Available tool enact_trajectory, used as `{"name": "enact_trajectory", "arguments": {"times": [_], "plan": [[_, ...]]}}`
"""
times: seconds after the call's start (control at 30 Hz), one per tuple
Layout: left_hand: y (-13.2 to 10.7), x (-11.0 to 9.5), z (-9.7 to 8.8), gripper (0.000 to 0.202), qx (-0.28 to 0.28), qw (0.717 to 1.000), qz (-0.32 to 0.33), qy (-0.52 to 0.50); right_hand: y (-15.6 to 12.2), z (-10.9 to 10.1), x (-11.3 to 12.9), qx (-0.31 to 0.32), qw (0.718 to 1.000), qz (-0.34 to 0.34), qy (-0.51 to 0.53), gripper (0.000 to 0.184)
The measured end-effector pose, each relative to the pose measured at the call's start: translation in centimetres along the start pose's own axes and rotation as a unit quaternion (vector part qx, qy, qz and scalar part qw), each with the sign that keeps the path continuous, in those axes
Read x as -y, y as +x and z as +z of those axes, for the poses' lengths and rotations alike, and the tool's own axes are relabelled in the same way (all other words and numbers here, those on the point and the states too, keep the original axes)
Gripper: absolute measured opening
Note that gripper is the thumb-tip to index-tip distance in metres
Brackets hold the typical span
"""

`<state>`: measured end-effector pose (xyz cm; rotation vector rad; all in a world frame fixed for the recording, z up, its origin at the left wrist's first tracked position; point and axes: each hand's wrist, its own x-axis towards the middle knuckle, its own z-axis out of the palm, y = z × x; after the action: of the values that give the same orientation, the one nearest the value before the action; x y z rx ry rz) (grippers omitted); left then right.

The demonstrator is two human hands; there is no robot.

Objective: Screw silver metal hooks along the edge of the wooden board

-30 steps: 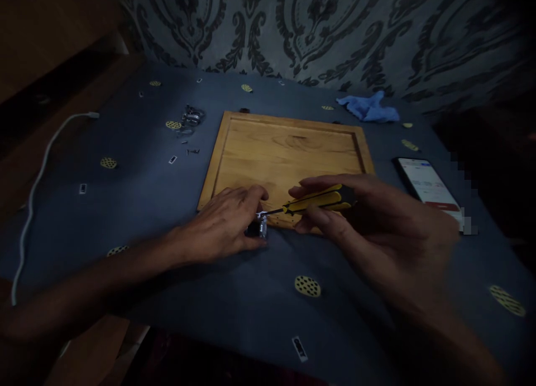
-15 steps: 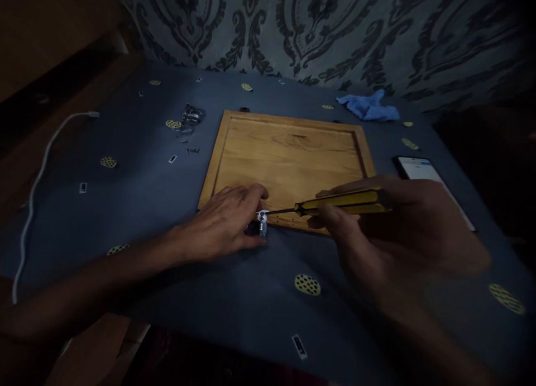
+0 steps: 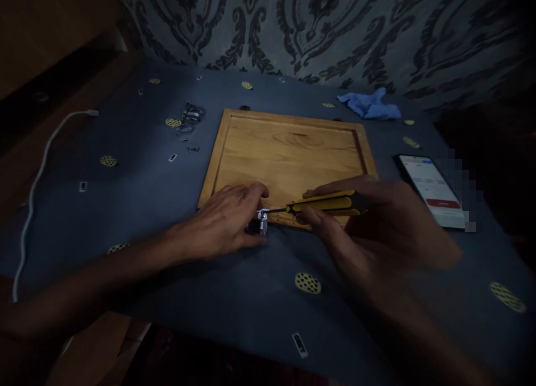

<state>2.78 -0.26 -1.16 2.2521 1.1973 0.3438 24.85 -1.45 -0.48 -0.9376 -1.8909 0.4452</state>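
Note:
A wooden cabinet door panel with a raised frame lies flat before me. At its near edge sits a small shiny metal hinge, held between the thumb and fingers of my left hand. My right hand is closed around the yellow and black handle of a screwdriver. The screwdriver points left, its tip against the upper part of the hinge; the screw head there is too small to make out. Several little dark holes show along the panel edge right of the hinge.
More metal hinges and several screws lie left of the panel. A blue cloth is at the back right, and a lit phone lies at the right. A white cable runs down the left side of the blue patterned tablecloth.
My right hand has shifted left, and the screwdriver handle is turned a little, with its tip still at the hinge. My left hand stays in place. The phone shows more fully.

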Motion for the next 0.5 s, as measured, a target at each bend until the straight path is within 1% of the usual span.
{"name": "enact_trajectory", "arguments": {"times": [0.07,0.1,0.2,0.33,0.43,0.5], "plan": [[-0.1,0.0,0.0,0.06,-0.001,1.0,0.001,-0.004,0.3,-0.2,0.2,-0.018,0.999,-0.027,-0.012,0.026],[-0.1,0.0,-0.1,0.059,0.001,1.0,-0.001,-0.006,0.4,-0.3,0.3,-0.018,0.999,-0.028,-0.014,0.026],[0.0,-0.2,-0.2,0.058,0.007,1.0,-0.004,-0.013,0.8,-0.7,0.6,0.026,1.0,-0.016,-0.007,0.028],[0.1,-0.4,-0.3,0.058,0.006,1.0,-0.007,-0.019,1.4,-1.0,0.8,0.091,0.995,-0.042,0.022,0.036],[0.1,-0.3,-0.2,0.055,0.008,1.0,-0.005,-0.019,1.7,-1.2,1.0,0.122,0.99,-0.043,0.06,0.045],[0.0,-0.1,-0.1,0.057,0.001,1.0,0.0,-0.014,1.8,-1.3,1.1,0.127,0.989,-0.037,0.066,0.046]]}}
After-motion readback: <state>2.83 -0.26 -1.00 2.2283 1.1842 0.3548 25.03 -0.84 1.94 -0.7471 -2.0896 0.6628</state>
